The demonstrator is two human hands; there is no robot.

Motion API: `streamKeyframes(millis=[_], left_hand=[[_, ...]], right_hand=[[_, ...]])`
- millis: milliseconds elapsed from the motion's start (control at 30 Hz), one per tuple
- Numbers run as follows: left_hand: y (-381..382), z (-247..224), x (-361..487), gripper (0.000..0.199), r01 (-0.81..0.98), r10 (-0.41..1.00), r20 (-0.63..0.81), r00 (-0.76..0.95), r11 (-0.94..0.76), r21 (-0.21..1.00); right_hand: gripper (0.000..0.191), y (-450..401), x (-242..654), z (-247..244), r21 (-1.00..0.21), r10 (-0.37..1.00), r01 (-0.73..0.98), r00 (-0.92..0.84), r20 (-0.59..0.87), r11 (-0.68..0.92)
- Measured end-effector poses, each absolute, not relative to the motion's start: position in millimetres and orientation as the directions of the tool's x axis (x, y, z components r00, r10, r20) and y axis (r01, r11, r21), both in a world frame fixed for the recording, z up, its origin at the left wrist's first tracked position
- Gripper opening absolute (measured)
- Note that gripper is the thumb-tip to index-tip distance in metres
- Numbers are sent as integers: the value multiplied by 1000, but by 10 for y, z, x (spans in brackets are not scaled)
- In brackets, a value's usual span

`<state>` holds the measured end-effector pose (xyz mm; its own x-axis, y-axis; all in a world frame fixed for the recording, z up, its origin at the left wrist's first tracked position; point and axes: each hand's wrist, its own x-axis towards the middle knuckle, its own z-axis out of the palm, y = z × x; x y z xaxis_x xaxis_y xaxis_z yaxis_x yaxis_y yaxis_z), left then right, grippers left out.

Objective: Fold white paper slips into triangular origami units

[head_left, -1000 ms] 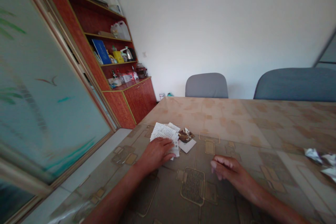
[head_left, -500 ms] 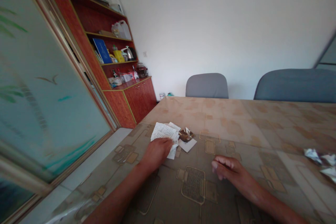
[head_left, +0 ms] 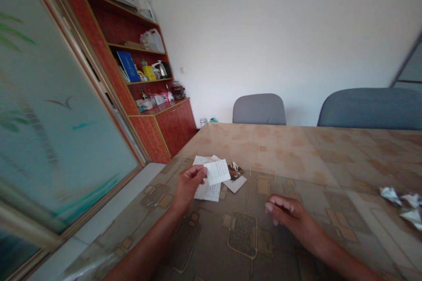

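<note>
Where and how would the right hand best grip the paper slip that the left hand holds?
Likely with a light thumb-and-finger pinch on its free right edge, coming from the right. The paper slip is a thin sheet; the left hand pinches its left end, leaving the opposite edge uncovered, on the side of the right hand.

A plain white wall [head_left: 280,39] fills the back of the room, palest in the middle and dimmer toward the corners, with a small socket plate [head_left: 182,70] near the shelving. On the left stands a reddish-brown cabinet [head_left: 178,125] with yellowish edging, its open shelves holding plastic jugs [head_left: 154,41], a blue folder [head_left: 128,66] and a kettle [head_left: 162,69]. Beside it, a frosted glass panel [head_left: 85,149] bears a palm motif above pale flooring [head_left: 145,178]. Two grey chairs [head_left: 259,109] back the long, pattern-covered table [head_left: 329,145].
</note>
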<state>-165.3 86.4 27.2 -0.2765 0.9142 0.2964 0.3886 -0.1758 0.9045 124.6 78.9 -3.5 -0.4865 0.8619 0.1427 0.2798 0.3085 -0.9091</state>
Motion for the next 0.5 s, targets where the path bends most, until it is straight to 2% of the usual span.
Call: streamKeyframes(millis=[100, 167, 267, 333, 367, 400, 467, 500], left_hand=[[756, 326, -1442, 34, 279, 950, 232, -210, -169, 945], [677, 350, -1278, 32, 237, 969, 199, -149, -160, 958], [539, 384, -1035, 25, 227, 983, 173, -62, -155, 962], [421, 407, -893, 20, 305, 970, 243, -1, -231, 924], [356, 416, -830, 18, 409, 939, 343, 36, -327, 852], [290, 419, -774, 15, 494, 884, 447, 137, -453, 743], [167, 396, -679, 14, 532, 691, 615, 380, -707, 466], [114, 366, -638, 13, 528, 618, 629, 472, -770, 359]], right_hand=[[28, 744, 1271, 137, -876, 880, 287, -398, 259, 388], [25, 716, 1286, 285, -848, 882, 304, -336, 331, 434], [26, 676, 1283, 473, -773, 837, 348, -359, 413, 530], [18, 629, 1279, 544, -689, 774, 372, -424, 470, 622], [8, 594, 1287, 560, -636, 736, 386, -465, 491, 668], [9, 549, 1306, 564, -581, 700, 401, -507, 503, 708], [15, 433, 1386, 530, -465, 632, 432, -587, 506, 773], [16, 368, 1447, 492, -430, 618, 446, -619, 485, 785]])
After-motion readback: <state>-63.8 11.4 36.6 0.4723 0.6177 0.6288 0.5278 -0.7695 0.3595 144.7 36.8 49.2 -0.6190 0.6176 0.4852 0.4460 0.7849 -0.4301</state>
